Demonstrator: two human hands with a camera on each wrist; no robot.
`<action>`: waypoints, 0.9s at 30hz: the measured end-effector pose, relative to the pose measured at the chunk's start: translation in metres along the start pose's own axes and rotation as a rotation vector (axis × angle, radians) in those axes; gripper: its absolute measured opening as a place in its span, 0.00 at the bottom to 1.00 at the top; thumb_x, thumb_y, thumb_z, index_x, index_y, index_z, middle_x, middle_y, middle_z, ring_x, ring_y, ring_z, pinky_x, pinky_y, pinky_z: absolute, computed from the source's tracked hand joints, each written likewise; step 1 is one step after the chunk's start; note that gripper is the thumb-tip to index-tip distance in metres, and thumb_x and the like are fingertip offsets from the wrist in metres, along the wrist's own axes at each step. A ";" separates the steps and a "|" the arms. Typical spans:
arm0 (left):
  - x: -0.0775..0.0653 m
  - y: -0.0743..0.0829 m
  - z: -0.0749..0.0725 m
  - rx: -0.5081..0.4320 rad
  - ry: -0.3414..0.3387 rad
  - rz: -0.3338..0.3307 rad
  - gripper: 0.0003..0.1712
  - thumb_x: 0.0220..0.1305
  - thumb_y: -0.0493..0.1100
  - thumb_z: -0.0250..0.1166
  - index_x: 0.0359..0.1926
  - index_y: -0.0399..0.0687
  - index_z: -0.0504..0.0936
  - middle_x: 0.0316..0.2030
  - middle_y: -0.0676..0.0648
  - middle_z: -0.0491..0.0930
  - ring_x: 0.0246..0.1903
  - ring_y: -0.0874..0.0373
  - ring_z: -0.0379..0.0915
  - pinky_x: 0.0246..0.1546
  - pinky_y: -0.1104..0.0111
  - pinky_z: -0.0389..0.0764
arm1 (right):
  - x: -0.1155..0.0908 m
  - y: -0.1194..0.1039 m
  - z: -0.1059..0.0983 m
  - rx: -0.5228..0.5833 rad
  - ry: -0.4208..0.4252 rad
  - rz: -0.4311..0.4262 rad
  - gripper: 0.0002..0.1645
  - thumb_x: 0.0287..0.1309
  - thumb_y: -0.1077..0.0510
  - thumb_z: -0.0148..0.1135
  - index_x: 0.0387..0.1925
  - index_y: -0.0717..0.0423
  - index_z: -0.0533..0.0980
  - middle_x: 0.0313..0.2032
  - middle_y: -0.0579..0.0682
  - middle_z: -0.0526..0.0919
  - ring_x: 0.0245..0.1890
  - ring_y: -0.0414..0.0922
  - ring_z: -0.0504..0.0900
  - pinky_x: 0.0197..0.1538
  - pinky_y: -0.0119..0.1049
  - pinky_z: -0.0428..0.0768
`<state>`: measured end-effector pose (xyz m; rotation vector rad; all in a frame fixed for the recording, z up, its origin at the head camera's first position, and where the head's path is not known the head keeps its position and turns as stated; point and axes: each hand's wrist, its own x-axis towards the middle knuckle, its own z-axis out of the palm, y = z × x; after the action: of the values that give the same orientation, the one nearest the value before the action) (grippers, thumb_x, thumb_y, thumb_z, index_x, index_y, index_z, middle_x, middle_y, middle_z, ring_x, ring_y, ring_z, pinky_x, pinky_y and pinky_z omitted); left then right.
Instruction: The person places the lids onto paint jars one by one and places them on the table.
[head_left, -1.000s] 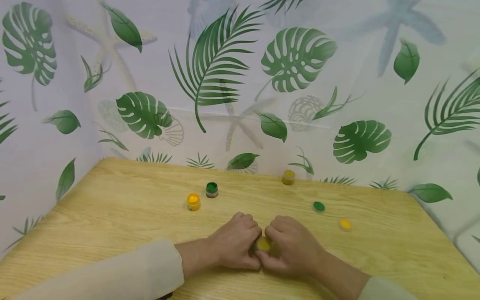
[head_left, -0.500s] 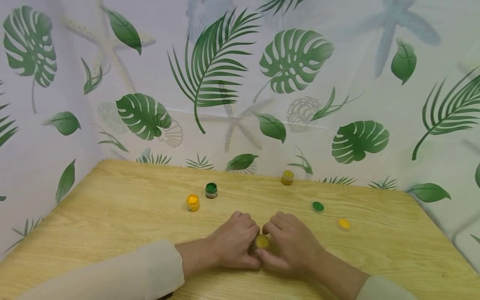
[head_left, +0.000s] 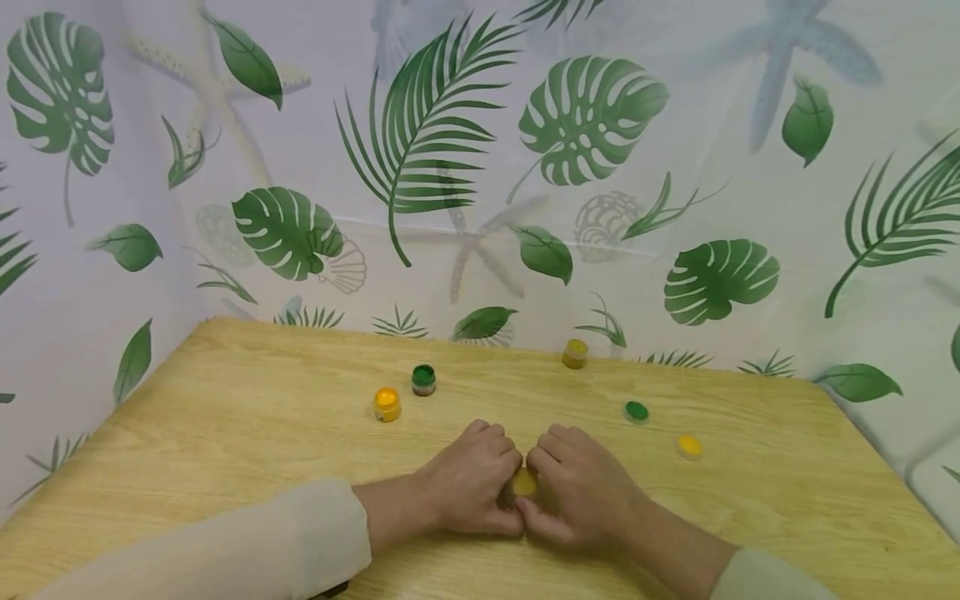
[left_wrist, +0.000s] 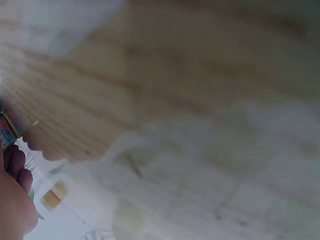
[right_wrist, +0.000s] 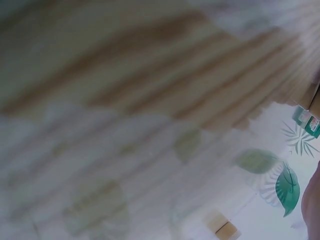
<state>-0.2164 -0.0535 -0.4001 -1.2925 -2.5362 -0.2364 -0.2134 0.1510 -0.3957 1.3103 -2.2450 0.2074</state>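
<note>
Near the front of the table a small paint jar with an ochre-yellow top (head_left: pixel 525 482) is between both hands. From its left side my left hand (head_left: pixel 474 479) grips it, fingers curled and thumb toward me. Opposite, my right hand (head_left: pixel 588 487) holds the same jar, its thumb at the near edge. The jar's sides are mostly hidden by the fingers. At the edge of the left wrist view a printed label (left_wrist: pixel 7 134) shows on the jar above the fingers. Only a sliver of the right hand (right_wrist: pixel 313 202) appears in the right wrist view.
An opened yellow-orange paint jar (head_left: pixel 387 405) and an opened green one (head_left: pixel 423 380) stand left of centre. An ochre jar (head_left: pixel 575 354) stands by the leaf-patterned backdrop. A green lid (head_left: pixel 637 412) and a yellow lid (head_left: pixel 689 447) lie to the right on the wooden table (head_left: pixel 247 433).
Both hands stay around the jar in nearly the same place. The jar's yellow top is slightly more covered than half a second ago.
</note>
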 end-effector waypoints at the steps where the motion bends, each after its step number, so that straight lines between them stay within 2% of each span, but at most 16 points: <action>1: 0.000 0.000 0.000 -0.001 -0.002 0.005 0.20 0.50 0.64 0.68 0.24 0.56 0.73 0.21 0.61 0.65 0.27 0.65 0.59 0.40 0.71 0.65 | 0.000 0.000 0.000 -0.001 0.000 0.003 0.16 0.50 0.43 0.63 0.25 0.48 0.71 0.24 0.38 0.66 0.27 0.36 0.61 0.33 0.30 0.65; 6: 0.000 0.000 0.000 -0.006 -0.011 0.026 0.22 0.50 0.65 0.69 0.24 0.56 0.72 0.21 0.61 0.64 0.27 0.65 0.58 0.41 0.71 0.65 | 0.000 -0.002 0.002 -0.004 0.007 0.019 0.19 0.54 0.40 0.62 0.21 0.46 0.68 0.22 0.37 0.62 0.25 0.35 0.58 0.32 0.29 0.62; 10: 0.000 -0.002 0.000 0.004 -0.015 0.012 0.22 0.49 0.64 0.69 0.23 0.56 0.72 0.21 0.61 0.64 0.27 0.65 0.58 0.41 0.70 0.66 | 0.002 -0.002 0.003 -0.023 0.021 0.034 0.27 0.60 0.34 0.59 0.17 0.46 0.66 0.19 0.36 0.59 0.23 0.35 0.56 0.30 0.29 0.60; 13: 0.000 -0.003 0.000 0.015 -0.013 -0.002 0.21 0.48 0.64 0.69 0.24 0.56 0.72 0.22 0.61 0.65 0.26 0.64 0.58 0.41 0.70 0.66 | 0.002 -0.002 0.004 -0.048 0.021 0.054 0.29 0.61 0.30 0.56 0.18 0.46 0.66 0.19 0.37 0.60 0.22 0.36 0.57 0.30 0.30 0.61; 17: 0.001 -0.003 0.001 0.015 -0.022 -0.006 0.21 0.50 0.64 0.68 0.25 0.55 0.73 0.23 0.60 0.66 0.27 0.64 0.58 0.41 0.69 0.67 | 0.000 -0.001 0.002 -0.044 0.001 0.061 0.25 0.63 0.34 0.56 0.24 0.48 0.71 0.23 0.38 0.67 0.25 0.37 0.62 0.33 0.31 0.67; 22: 0.001 -0.003 0.000 0.016 -0.029 -0.009 0.20 0.50 0.63 0.67 0.25 0.56 0.72 0.23 0.60 0.65 0.28 0.64 0.58 0.42 0.69 0.67 | -0.001 -0.001 0.001 -0.016 -0.017 0.020 0.18 0.63 0.41 0.57 0.30 0.52 0.75 0.26 0.41 0.70 0.29 0.38 0.66 0.36 0.33 0.70; 27: 0.001 -0.003 -0.001 0.025 -0.029 -0.005 0.19 0.50 0.62 0.67 0.25 0.56 0.73 0.24 0.60 0.66 0.28 0.64 0.59 0.43 0.69 0.67 | -0.001 -0.001 0.001 -0.023 -0.018 0.012 0.17 0.62 0.42 0.58 0.29 0.51 0.73 0.25 0.40 0.69 0.28 0.38 0.65 0.35 0.32 0.69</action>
<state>-0.2190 -0.0544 -0.3983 -1.2894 -2.5593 -0.1882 -0.2130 0.1510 -0.3974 1.2917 -2.2641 0.1745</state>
